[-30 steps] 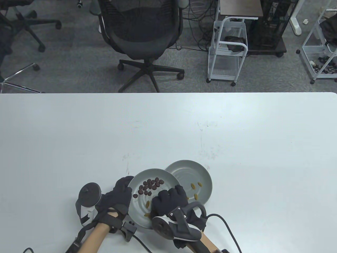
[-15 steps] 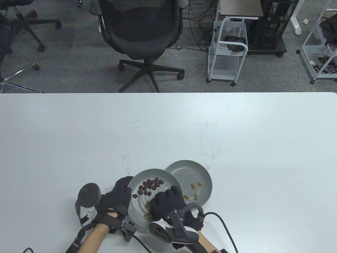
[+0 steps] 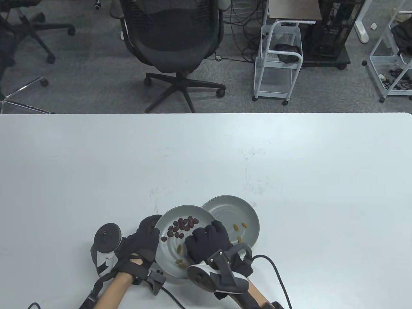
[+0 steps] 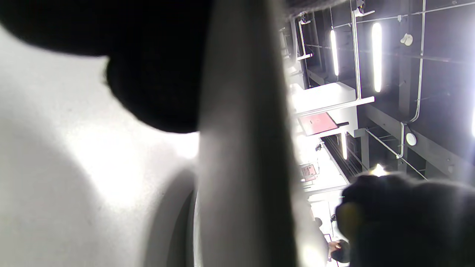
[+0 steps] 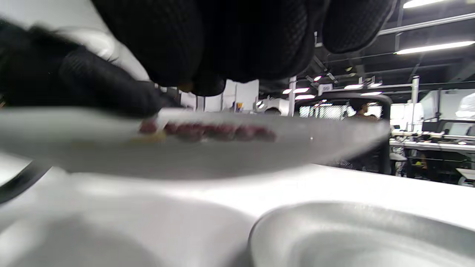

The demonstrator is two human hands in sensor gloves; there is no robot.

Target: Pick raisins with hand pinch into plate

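Note:
Two grey plates sit side by side at the table's near edge. The left plate (image 3: 167, 254) holds a cluster of dark raisins (image 3: 182, 226) and a few yellow raisins (image 3: 179, 248). The right plate (image 3: 225, 207) holds a few yellow raisins (image 3: 239, 226). My left hand (image 3: 154, 232) grips the left plate's left rim and holds it raised and tilted; in the right wrist view the plate (image 5: 222, 159) hangs above the table. My right hand (image 3: 201, 237) hovers over the left plate's right side with fingers curled, pinching a yellow raisin (image 5: 184, 87).
The white table (image 3: 289, 161) stretches far beyond the plates. Cables (image 3: 273, 267) trail from both wrists at the near edge. An office chair (image 3: 173, 35) and a white cart (image 3: 278, 61) stand on the floor beyond the table.
My right hand dipped to the near part of the left plate, then rose back toward the right. The left plate shifted slightly in my left hand.

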